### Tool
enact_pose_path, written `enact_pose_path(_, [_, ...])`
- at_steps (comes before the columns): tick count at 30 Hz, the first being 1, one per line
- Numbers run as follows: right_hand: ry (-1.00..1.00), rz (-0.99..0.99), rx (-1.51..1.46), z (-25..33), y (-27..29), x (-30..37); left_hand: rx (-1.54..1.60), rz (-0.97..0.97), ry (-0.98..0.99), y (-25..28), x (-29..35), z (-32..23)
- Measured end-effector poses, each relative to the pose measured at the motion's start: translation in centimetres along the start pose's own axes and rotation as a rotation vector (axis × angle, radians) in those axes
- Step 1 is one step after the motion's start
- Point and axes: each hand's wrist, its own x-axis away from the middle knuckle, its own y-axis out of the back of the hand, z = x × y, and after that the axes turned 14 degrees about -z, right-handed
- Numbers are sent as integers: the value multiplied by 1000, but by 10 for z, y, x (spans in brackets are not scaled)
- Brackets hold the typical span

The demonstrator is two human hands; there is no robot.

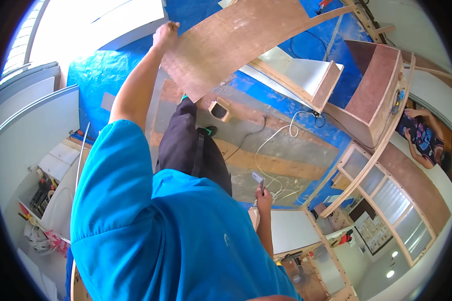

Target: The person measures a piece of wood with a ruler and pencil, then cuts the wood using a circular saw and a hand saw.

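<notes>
A large brown plywood sheet (pixel 236 40) slants across the top of the view. My left hand (pixel 165 36) is closed on its left edge, with the arm stretched far forward. Low at my right side, my right hand (pixel 263 198) grips a flat-bladed tool that looks like a putty knife (pixel 258 178), its pale blade pointing away from me. Beyond my legs, a small open container (pixel 219 110) with dark contents sits on the floor close to my foot. The sheet hides part of what lies behind it.
White and dark cables (pixel 281 188) trail over the floor at my right. Wooden cabinet carcasses (pixel 374 85) and a framed panel (pixel 386 195) stand to the right. Blue sheeting (pixel 98 72) covers floor areas. Another person (pixel 421 131) is at the far right. White panels (pixel 40 120) lean left.
</notes>
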Motion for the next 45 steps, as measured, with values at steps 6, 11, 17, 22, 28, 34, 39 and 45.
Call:
enact_pose_path(6, [21,-7,-11,-21,-28,-17,465,320,-189,114,115,-101])
enact_pose_path(11, [95,20,6,-15,-38,-21,1323,1411,-370,247,266,-210])
enact_pose_path(17, [82,42,-152,-10,-56,-11,1783,1781,-1053,325,348,-290])
enact_pose_path(22, [16,-59,-307,-74,-66,5,1754,1902,-1333,317,375,-287])
enact_pose_path(28, [-96,-54,-480,-144,-130,36,647,1355,-581,277,424,-246])
enact_pose_path(34, [-129,-365,-258,-265,-201,89,-415,936,-1221,46,351,-67])
enact_pose_path(39, [-561,-432,-431,-258,-252,201,-561,1358,-372,25,336,-10])
enact_pose_path(45, [-972,-779,-911,-170,-327,337,-1050,1418,-706,-32,362,-85])
